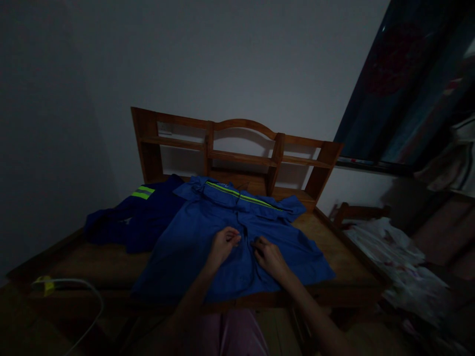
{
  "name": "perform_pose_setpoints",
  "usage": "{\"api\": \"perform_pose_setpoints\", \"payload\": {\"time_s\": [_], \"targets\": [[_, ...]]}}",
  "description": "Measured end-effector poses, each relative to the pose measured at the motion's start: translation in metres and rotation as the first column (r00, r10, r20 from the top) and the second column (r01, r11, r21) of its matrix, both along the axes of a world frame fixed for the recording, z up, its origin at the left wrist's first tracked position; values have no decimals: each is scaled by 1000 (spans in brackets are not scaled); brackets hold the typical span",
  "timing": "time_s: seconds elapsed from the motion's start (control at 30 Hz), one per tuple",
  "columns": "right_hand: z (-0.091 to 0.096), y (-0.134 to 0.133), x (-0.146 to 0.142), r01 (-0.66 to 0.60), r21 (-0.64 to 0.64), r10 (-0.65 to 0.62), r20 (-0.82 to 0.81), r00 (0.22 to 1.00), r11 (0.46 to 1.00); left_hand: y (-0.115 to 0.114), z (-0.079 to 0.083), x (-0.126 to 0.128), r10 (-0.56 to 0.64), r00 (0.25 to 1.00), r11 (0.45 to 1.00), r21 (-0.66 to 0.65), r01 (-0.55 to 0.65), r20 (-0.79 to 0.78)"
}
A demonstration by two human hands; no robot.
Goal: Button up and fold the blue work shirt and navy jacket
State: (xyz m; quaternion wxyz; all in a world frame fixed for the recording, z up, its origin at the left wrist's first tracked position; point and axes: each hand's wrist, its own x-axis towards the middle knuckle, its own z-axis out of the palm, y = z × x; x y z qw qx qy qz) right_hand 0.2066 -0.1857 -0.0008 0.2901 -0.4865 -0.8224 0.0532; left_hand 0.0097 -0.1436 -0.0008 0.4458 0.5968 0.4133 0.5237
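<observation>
A bright blue work shirt (pixel 193 247) with a yellow-green reflective stripe across its upper part lies spread flat on a wooden desk (pixel 345 247). My left hand (pixel 224 242) pinches the fabric at the shirt's centre front. My right hand (pixel 267 254) grips the fabric just to the right of it, the two hands almost touching. A darker blue garment (pixel 139 217) with yellow-green bands lies bunched to the left, partly under the shirt.
A wooden shelf unit (pixel 237 148) stands at the desk's back against a pale wall. A white cable (pixel 79 284) curls off the desk's left front corner. Crumpled pale cloth (pixel 393 252) lies on the right, beside a dark window. The room is dim.
</observation>
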Motion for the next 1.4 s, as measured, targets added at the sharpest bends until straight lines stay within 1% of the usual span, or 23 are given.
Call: {"api": "perform_pose_setpoints", "payload": {"time_s": [0.07,0.1,0.17,0.23,0.3,0.33,0.37,0.4,0.47,0.53,0.6,0.7,0.77,0.93,1.0,1.1,1.2,1.3,1.4], "targets": [[-3,3,3,-29,-36,25,-98,995,999,-4,-5,3,9,996,1000,-24,-7,92],[-4,5,6,-50,-64,39,-163,986,997,-7,-8,4,28,995,999,-32,-25,98],[-5,10,12,-115,-138,66,-313,947,984,-15,-17,9,85,995,996,-23,-84,53],[-2,15,15,-212,-219,95,-448,889,952,-22,-24,12,152,988,988,22,-152,-14],[4,18,14,-316,-291,129,-517,846,903,-27,-29,13,192,980,980,51,-190,-43],[7,18,12,-352,-314,146,-529,836,881,-28,-30,13,188,981,981,48,-187,-37],[11,17,8,-372,-323,162,-526,835,870,-28,-30,12,171,985,985,39,-170,-25],[14,16,4,-375,-313,178,-511,841,873,-28,-30,11,148,989,989,31,-147,-12],[20,14,-7,-346,-234,208,-464,861,909,-27,-29,9,107,994,994,29,-107,-1],[24,12,-17,-313,-137,236,-405,884,940,-27,-27,8,101,995,994,37,-101,-7],[26,12,-24,-297,-80,251,-354,901,952,-28,-26,9,141,990,989,40,-140,-27],[28,14,-31,-264,-53,237,-294,926,963,-31,-25,10,229,970,973,45,-226,-80],[30,16,-33,-241,-55,219,-259,941,969,-33,-25,11,250,963,968,61,-245,-105],[28,23,-32,-242,-110,216,-209,954,964,-32,-26,13,229,963,971,103,-215,-145],[24,26,-30,-241,-154,203,-223,953,958,-32,-25,12,226,964,971,108,-212,-140],[20,29,-28,-246,-216,185,-270,945,945,-32,-24,11,223,968,973,79,-215,-113],[20,29,-29,-246,-231,170,-306,937,942,-31,-25,9,222,972,974,55,-218,-78],[24,25,-30,-271,-256,180,-331,926,928,-29,-27,6,215,976,975,59,-212,-36],[27,20,-33,-292,-232,193,-373,908,928,-29,-28,5,205,978,977,71,-203,-27]]}}
